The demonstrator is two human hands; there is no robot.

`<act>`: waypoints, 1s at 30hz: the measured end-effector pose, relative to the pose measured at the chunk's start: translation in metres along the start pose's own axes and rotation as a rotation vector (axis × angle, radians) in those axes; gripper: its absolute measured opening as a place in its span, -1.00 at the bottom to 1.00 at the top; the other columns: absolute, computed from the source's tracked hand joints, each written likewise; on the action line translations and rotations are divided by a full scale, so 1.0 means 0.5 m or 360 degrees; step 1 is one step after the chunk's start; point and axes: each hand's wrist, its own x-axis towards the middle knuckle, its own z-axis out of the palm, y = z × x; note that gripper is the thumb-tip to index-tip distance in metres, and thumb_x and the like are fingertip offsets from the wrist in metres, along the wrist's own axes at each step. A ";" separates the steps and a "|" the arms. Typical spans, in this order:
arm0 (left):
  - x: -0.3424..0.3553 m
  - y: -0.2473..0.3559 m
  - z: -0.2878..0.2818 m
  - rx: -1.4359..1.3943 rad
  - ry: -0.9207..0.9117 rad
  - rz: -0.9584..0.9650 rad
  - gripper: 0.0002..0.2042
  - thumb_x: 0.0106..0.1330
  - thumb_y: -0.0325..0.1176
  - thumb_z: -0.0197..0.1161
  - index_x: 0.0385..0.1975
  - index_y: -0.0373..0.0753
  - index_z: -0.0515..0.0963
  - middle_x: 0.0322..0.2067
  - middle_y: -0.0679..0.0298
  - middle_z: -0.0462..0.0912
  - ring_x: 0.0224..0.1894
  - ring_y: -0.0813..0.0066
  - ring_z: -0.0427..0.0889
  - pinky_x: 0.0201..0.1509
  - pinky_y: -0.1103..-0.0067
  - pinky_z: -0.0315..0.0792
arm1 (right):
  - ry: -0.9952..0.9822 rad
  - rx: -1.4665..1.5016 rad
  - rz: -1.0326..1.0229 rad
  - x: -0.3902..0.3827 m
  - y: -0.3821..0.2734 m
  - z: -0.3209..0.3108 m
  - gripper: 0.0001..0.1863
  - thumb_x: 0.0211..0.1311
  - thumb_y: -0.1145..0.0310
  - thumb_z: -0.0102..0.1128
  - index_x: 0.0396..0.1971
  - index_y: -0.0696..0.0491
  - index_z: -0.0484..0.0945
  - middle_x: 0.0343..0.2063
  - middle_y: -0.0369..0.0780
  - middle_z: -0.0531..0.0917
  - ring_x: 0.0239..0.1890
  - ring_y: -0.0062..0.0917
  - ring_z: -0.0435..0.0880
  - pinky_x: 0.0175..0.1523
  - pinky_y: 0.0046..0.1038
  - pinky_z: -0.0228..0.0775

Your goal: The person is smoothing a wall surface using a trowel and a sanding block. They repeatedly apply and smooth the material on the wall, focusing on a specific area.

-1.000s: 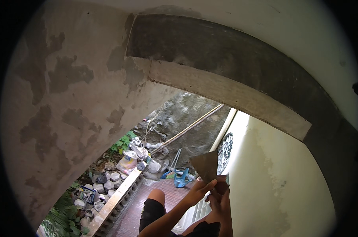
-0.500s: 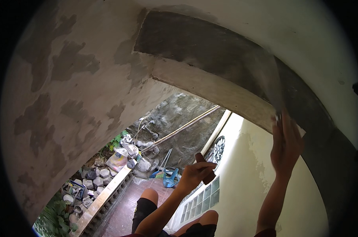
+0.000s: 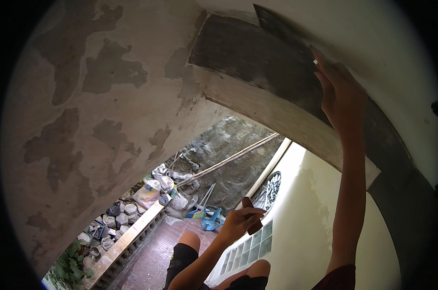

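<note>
My right hand [image 3: 342, 92] is raised overhead and holds a wide flat metal blade [image 3: 282, 29] pressed against a dark wet plaster band [image 3: 243, 63] on a curved beam. Its fingers lie flat along the blade's lower end. My left hand [image 3: 237, 223] hangs lower, in front of my body, closed around a tool with a dark reddish handle [image 3: 253, 216]; that tool's working end is hidden. The two hands are far apart.
A patchy grey wall [image 3: 98, 121] fills the left. Far below lie a red tiled floor [image 3: 149, 258], a low parapet [image 3: 124, 240], paving blocks [image 3: 124, 212], sacks [image 3: 149, 195], a blue object [image 3: 211, 220] and long poles [image 3: 228, 159]. A cream wall [image 3: 315, 208] with grilled windows [image 3: 257, 241] stands at right.
My right hand left my left hand, rose with the flat blade and now presses it high on the dark plaster band. My left hand stayed low with the handle.
</note>
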 end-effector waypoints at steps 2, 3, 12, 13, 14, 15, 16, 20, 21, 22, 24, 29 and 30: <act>-0.001 -0.004 -0.002 -0.0064 0.0009 -0.0039 -0.81 0.36 -0.39 0.20 -0.13 -0.30 0.65 -0.23 0.19 0.72 -0.16 0.56 0.65 -0.03 0.63 0.46 | -0.0025 0.0022 -0.0001 -0.007 0.005 0.004 -0.52 0.22 0.45 0.24 0.14 -0.24 0.53 -0.26 -0.23 0.71 -0.28 -0.42 0.71 -0.19 -0.44 0.54; -0.001 -0.005 -0.002 -0.0081 0.0007 -0.0016 -0.81 0.36 -0.39 0.20 -0.13 -0.31 0.65 -0.22 0.19 0.72 -0.16 0.56 0.64 -0.02 0.63 0.46 | -0.0037 0.0037 0.0004 -0.012 0.007 0.007 -0.52 0.21 0.46 0.24 0.14 -0.24 0.53 -0.26 -0.23 0.71 -0.28 -0.41 0.71 -0.19 -0.44 0.54; -0.002 -0.020 0.009 -0.0079 0.0015 -0.0109 -0.80 0.35 -0.38 0.22 -0.13 -0.30 0.66 -0.23 0.21 0.72 -0.17 0.58 0.63 -0.04 0.65 0.45 | 0.0119 0.0192 -0.0117 -0.025 0.041 0.037 -0.49 0.19 0.40 0.27 0.15 -0.33 0.52 -0.44 -0.29 0.66 -0.57 -0.48 0.56 -0.43 -0.42 0.42; -0.003 -0.023 0.011 -0.0056 0.0012 -0.0101 -0.80 0.35 -0.38 0.23 -0.13 -0.30 0.66 -0.22 0.21 0.72 -0.17 0.59 0.63 -0.04 0.65 0.45 | 0.0124 0.0209 -0.0078 -0.027 0.042 0.037 -0.49 0.19 0.40 0.26 0.15 -0.32 0.52 -0.44 -0.29 0.66 -0.57 -0.48 0.56 -0.43 -0.42 0.42; -0.004 -0.027 0.012 -0.0013 0.0008 -0.0146 -0.80 0.35 -0.37 0.23 -0.13 -0.30 0.66 -0.22 0.20 0.72 -0.17 0.59 0.63 -0.05 0.65 0.45 | 0.0126 0.0227 -0.0065 -0.028 0.043 0.038 -0.50 0.19 0.41 0.26 0.15 -0.32 0.53 -0.44 -0.30 0.66 -0.57 -0.48 0.55 -0.43 -0.43 0.42; -0.006 -0.031 0.013 -0.0017 0.0014 -0.0099 -0.80 0.35 -0.37 0.23 -0.13 -0.29 0.66 -0.23 0.21 0.72 -0.18 0.60 0.63 -0.05 0.65 0.45 | 0.0202 0.0231 -0.0066 -0.030 0.042 0.037 -0.50 0.19 0.41 0.26 0.14 -0.31 0.53 -0.43 -0.30 0.66 -0.57 -0.48 0.55 -0.44 -0.43 0.41; -0.008 -0.034 0.013 0.0003 0.0014 -0.0104 -0.80 0.35 -0.36 0.24 -0.13 -0.29 0.66 -0.24 0.21 0.72 -0.18 0.60 0.63 -0.06 0.66 0.45 | 0.0142 0.0215 -0.0059 -0.030 0.041 0.038 -0.51 0.19 0.41 0.26 0.14 -0.31 0.54 -0.43 -0.29 0.66 -0.57 -0.48 0.55 -0.43 -0.43 0.41; -0.013 -0.047 0.011 -0.0082 0.0027 -0.0124 -0.80 0.35 -0.34 0.25 -0.13 -0.27 0.67 -0.27 0.23 0.72 -0.22 0.62 0.62 -0.09 0.68 0.44 | 0.0034 0.0082 0.0011 -0.027 0.038 0.038 -0.53 0.22 0.45 0.24 0.14 -0.23 0.54 -0.25 -0.24 0.70 -0.31 -0.47 0.67 -0.23 -0.46 0.50; -0.013 -0.050 0.010 -0.0091 0.0042 -0.0109 -0.80 0.35 -0.34 0.25 -0.14 -0.27 0.67 -0.28 0.23 0.72 -0.22 0.62 0.62 -0.09 0.68 0.44 | -0.0028 0.0050 0.0042 -0.025 0.039 0.035 -0.54 0.23 0.46 0.23 0.14 -0.20 0.54 -0.17 -0.21 0.72 -0.19 -0.47 0.73 -0.12 -0.46 0.54; -0.013 -0.053 0.008 -0.0076 0.0048 -0.0129 -0.80 0.35 -0.34 0.26 -0.14 -0.27 0.67 -0.28 0.24 0.71 -0.22 0.62 0.62 -0.09 0.68 0.44 | -0.0031 0.0109 0.0030 -0.024 0.039 0.033 -0.54 0.23 0.46 0.23 0.13 -0.19 0.54 -0.17 -0.21 0.72 -0.19 -0.47 0.73 -0.12 -0.46 0.54; -0.013 -0.057 0.007 -0.0086 0.0064 -0.0149 -0.80 0.34 -0.34 0.26 -0.14 -0.28 0.67 -0.29 0.24 0.71 -0.22 0.62 0.62 -0.10 0.68 0.44 | -0.0076 0.0207 0.0036 -0.023 0.041 0.025 -0.56 0.22 0.47 0.23 0.12 -0.17 0.55 -0.18 -0.22 0.72 -0.19 -0.46 0.73 -0.12 -0.45 0.54; -0.015 -0.059 0.011 -0.0193 0.0084 -0.0199 -0.79 0.34 -0.35 0.27 -0.14 -0.31 0.66 -0.28 0.25 0.71 -0.21 0.63 0.61 -0.10 0.67 0.44 | -0.0003 0.0088 -0.0016 -0.019 0.043 0.025 -0.57 0.22 0.48 0.24 0.11 -0.13 0.56 -0.17 -0.22 0.72 -0.18 -0.47 0.73 -0.12 -0.45 0.54; -0.017 -0.057 0.012 -0.0186 0.0072 -0.0168 -0.79 0.34 -0.34 0.27 -0.14 -0.31 0.66 -0.28 0.24 0.71 -0.21 0.63 0.61 -0.10 0.67 0.44 | -0.0001 0.0072 -0.0061 -0.018 0.043 0.026 -0.57 0.22 0.48 0.24 0.11 -0.13 0.56 -0.17 -0.22 0.72 -0.17 -0.47 0.73 -0.11 -0.46 0.54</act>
